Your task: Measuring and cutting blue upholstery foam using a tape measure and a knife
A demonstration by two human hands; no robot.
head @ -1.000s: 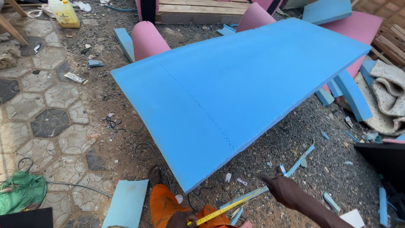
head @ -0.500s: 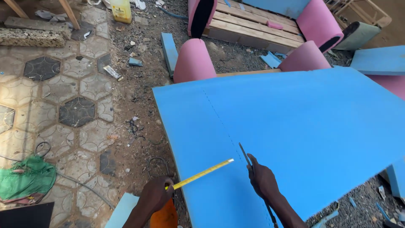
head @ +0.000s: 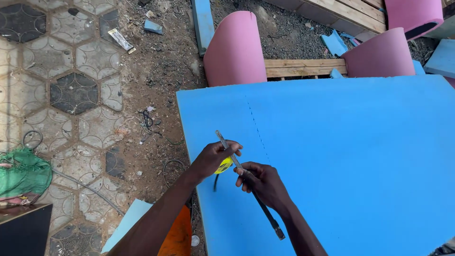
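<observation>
Left hand closed around a round yellow tape measure, fingers curled over its top, just above the large flat blue foam sheet. Right hand gripping a thin dark metal blade, held diagonal across the foam near the left edge, beside a dashed line.

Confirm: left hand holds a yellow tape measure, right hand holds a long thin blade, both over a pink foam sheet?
Not quite. The foam sheet under the hands is blue, not pink; the pink pieces are curved foam rolls beyond its far edge. The head view shows this. The rest stands: left hand on the yellow tape measure, right hand on the long thin blade.
</observation>
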